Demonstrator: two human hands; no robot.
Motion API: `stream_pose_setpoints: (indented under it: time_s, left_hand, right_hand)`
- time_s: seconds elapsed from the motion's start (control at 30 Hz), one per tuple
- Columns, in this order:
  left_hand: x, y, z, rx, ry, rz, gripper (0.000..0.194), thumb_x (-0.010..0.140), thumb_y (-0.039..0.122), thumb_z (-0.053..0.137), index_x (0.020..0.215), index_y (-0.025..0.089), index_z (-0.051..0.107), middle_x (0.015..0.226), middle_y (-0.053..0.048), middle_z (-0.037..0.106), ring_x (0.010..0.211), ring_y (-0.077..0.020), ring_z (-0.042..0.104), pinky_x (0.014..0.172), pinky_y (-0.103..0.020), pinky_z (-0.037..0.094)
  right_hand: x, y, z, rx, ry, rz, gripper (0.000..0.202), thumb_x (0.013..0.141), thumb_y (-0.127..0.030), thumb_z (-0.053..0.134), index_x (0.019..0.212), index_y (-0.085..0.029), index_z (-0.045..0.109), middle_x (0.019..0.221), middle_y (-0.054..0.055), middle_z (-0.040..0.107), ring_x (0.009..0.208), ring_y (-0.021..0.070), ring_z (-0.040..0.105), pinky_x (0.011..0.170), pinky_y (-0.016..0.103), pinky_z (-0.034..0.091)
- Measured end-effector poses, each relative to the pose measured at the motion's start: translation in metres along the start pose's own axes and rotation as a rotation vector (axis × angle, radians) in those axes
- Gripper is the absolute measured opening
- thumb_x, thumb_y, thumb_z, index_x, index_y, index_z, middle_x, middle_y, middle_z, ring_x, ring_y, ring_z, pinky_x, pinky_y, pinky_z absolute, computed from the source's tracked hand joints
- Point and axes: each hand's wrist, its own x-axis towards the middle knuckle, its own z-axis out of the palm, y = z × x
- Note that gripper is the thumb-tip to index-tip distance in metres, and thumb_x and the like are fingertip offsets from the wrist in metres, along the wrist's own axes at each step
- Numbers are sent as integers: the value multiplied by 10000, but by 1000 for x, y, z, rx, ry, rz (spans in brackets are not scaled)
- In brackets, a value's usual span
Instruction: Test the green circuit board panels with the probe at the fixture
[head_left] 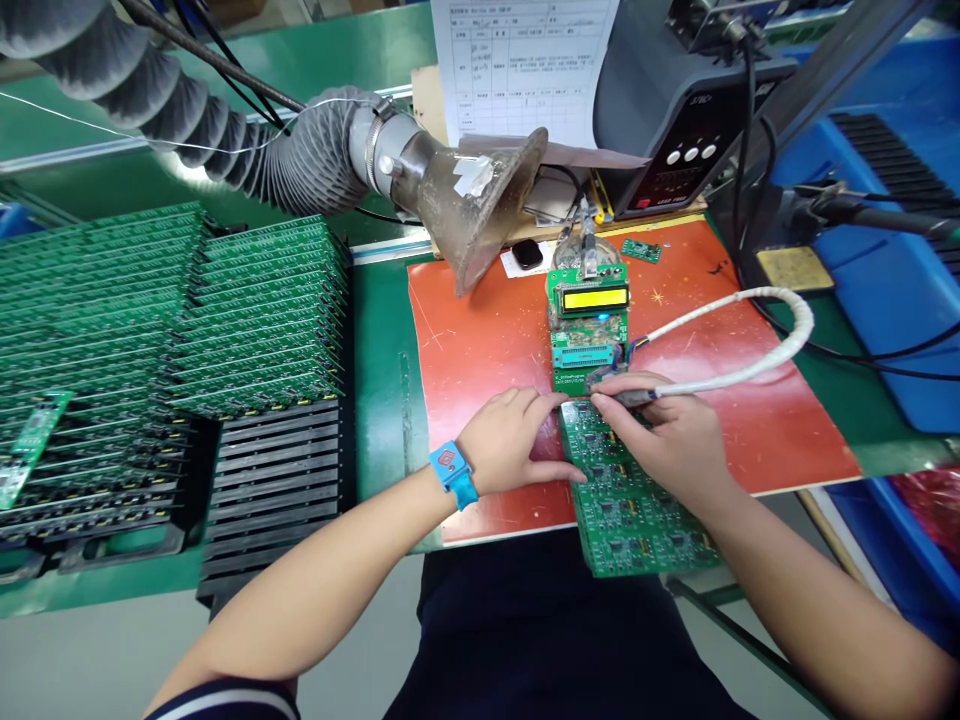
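A panel of green circuit boards (637, 515) lies at the front edge of the orange mat, seemingly several layers thick and overhanging towards my lap. My left hand (517, 435), with a blue wrist strap (453, 473), rests at the panel's left edge, thumb and forefinger stretched apart. Pinched in my right hand (671, 435) is a probe (636, 397) on a white-sleeved cable (757, 365). Its tip is hidden by my fingers over the panel's top edge. Just beyond stands a green programmer board (592, 330) with a lit yellow display and a teal socket.
Racks of upright circuit boards (255, 310) fill the left side. A fume hose's funnel (480, 200) hangs over the mat (487, 350). At the back right stands a soldering station (675, 140), with blue bins (900, 350) beyond it. A small loose board (641, 250) lies behind the programmer.
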Motion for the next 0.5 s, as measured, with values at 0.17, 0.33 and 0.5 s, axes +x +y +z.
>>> stream_pose_setpoints:
  time_s: [0.17, 0.33, 0.5]
  left_hand:
    - [0, -1, 1, -1, -11, -6, 855, 691, 744, 603, 1268, 131, 456, 1111, -110, 599, 1002, -258, 578, 897, -397, 470]
    - [0, 0, 1, -7, -12, -7, 852, 692, 747, 600, 1266, 135, 458, 1091, -112, 605, 994, -263, 584, 892, -402, 470]
    - [0, 0, 0, -12, -14, -8, 849, 692, 739, 610, 1267, 133, 456, 1106, -117, 605, 1002, -264, 581, 895, -405, 469]
  right_hand:
    - [0, 1, 0, -16, 6, -4, 25, 849, -226, 630, 864, -225, 651, 875, 19, 697, 851, 192, 668, 775, 322, 551]
    - [-1, 2, 0, -7, 5, -5, 26, 848, -225, 633, 867, -227, 651, 879, 18, 697, 865, 193, 667, 789, 327, 549]
    - [0, 1, -1, 0, -3, 5, 29, 850, -221, 631, 871, -228, 649, 887, 21, 695, 874, 196, 665, 794, 329, 544]
